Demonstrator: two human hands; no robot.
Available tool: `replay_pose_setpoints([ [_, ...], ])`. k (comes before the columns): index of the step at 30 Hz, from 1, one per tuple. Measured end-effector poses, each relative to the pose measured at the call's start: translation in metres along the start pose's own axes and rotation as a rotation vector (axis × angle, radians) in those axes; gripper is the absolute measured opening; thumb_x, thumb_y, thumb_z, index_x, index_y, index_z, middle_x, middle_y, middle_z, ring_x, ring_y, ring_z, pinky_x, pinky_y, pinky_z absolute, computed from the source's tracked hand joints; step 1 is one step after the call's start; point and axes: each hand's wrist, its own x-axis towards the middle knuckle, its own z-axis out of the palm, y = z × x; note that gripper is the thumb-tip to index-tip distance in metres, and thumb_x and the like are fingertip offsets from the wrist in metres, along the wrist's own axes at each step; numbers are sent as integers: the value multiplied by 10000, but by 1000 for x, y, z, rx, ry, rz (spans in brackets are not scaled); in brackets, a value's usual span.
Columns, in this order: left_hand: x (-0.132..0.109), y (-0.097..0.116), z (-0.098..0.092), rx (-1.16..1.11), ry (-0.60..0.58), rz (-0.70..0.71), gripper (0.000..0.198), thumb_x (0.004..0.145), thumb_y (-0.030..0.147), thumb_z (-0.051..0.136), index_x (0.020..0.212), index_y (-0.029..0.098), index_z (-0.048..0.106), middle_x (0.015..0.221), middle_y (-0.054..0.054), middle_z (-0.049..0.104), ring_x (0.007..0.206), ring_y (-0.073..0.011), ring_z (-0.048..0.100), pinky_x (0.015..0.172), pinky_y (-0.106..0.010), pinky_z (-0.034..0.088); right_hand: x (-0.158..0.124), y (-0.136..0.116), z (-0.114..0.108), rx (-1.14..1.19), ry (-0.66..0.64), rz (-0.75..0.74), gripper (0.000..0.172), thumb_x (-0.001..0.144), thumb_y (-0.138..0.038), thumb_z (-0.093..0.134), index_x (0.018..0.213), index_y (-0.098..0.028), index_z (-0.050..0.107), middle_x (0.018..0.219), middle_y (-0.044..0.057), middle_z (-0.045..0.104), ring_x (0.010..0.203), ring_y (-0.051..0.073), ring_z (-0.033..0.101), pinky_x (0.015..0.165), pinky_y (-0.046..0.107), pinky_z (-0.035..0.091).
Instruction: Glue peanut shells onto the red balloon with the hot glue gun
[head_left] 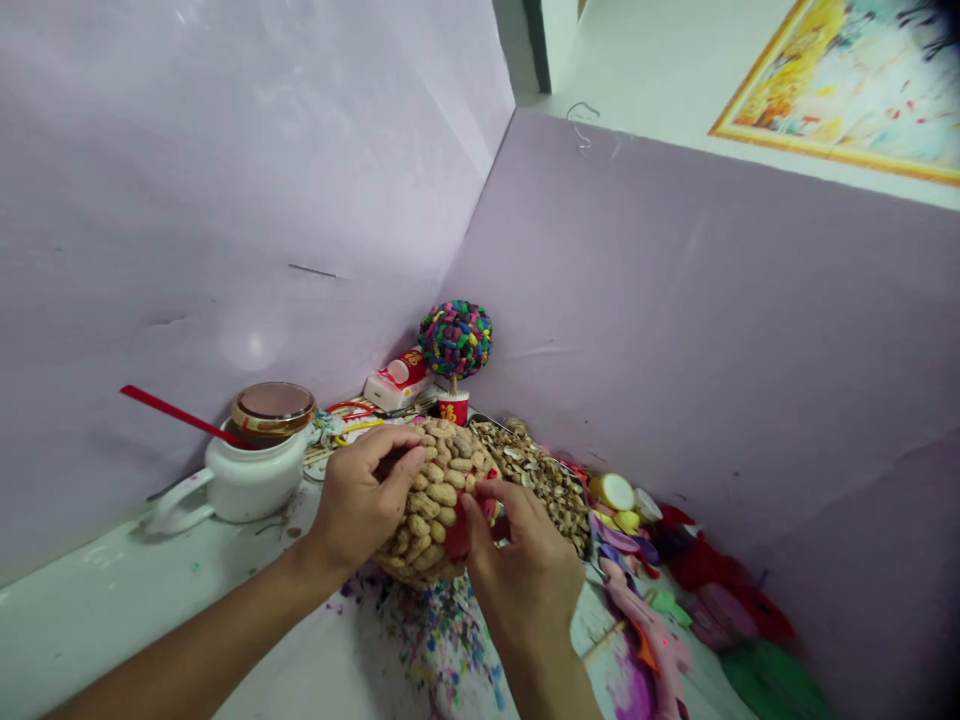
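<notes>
A ball covered with unshelled peanuts [439,495] is in the middle of the head view, above the table. My left hand [371,490] grips its upper left side, thumb and fingers closed against the shells. A bare red patch [459,535] shows on the ball's right side, not covered by peanuts. At that patch is my right hand [521,550], its thumb and forefinger nearly together in a pinch. Whatever lies between those fingertips is too small or hidden to make out. Right behind the ball lies a heap of peanuts [540,480].
A white mug [255,480] with a red stick [176,412] and a gold-rimmed lid [274,405] stands left. A colourful ball tree [456,340] stands in the corner. Modelling-clay pieces [645,630] lie right; coloured crumbs [450,640] litter the table. Purple panels [675,300] enclose it.
</notes>
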Motion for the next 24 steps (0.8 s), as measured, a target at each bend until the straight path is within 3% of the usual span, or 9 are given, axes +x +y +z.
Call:
replay_pose_setpoints([
  [5, 0, -3, 0, 6, 11, -2, 115, 789, 235, 538, 827, 186, 635, 858, -8, 670, 826, -143, 606, 779, -250, 466, 1, -4, 2, 20, 20, 9, 86, 778, -285, 568, 752, -235, 633, 662, -27, 672, 499, 138, 602, 463, 226, 388],
  [9, 2, -7, 1, -9, 15, -7, 120, 788, 239, 542, 837, 184, 636, 871, -15, 672, 835, -147, 608, 791, -259, 468, 1, -2, 1, 122, 5, 48, 179, 773, -278, 567, 913, -205, 651, 777, 21, 688, 502, 126, 581, 500, 235, 434],
  [14, 3, -13, 1, -43, 11, 5, 132, 786, 249, 542, 842, 182, 641, 892, -25, 676, 856, -161, 613, 807, -280, 475, 7, 13, -4, 417, 31, 245, 245, 783, -307, 544, 931, -153, 664, 826, 59, 649, 483, 100, 509, 473, 227, 439],
  [18, 5, -14, -1, -41, 2, -38, 144, 780, 282, 548, 841, 198, 647, 893, -18, 678, 852, -172, 618, 788, -281, 485, 15, 50, -2, 355, -15, 508, 368, 768, -430, 517, 929, -136, 669, 705, 57, 658, 509, 147, 529, 478, 259, 422],
  [24, 6, -17, -2, 29, 11, -82, 144, 760, 315, 577, 858, 241, 653, 913, 0, 681, 846, -180, 619, 798, -284, 485, 5, 124, -8, 207, -63, 579, 199, 603, -393, 654, 682, -217, 704, 670, 37, 661, 626, 216, 568, 568, 307, 398],
])
